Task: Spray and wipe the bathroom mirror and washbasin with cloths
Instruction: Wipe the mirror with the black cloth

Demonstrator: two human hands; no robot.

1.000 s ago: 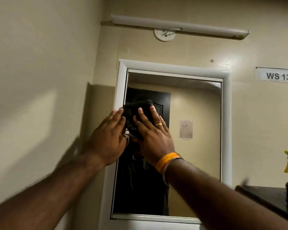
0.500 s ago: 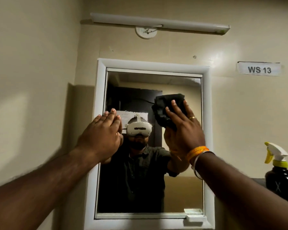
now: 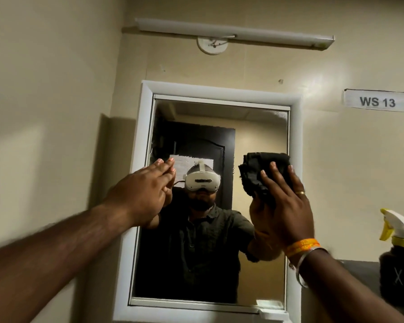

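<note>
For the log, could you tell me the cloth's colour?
Black cloth, clearest in the head view.

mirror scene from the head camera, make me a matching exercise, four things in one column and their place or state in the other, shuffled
Things:
1. black cloth
2. spray bottle
3. left hand
4. WS 13 label

Places or states:
A. stuck on the wall, upper right of the mirror
B. fingers straight, at the mirror's left edge
C. pressed to the glass under the right hand
D. standing at the far right, yellow trigger

Pairs: 1-C, 2-D, 3-B, 4-A
</note>
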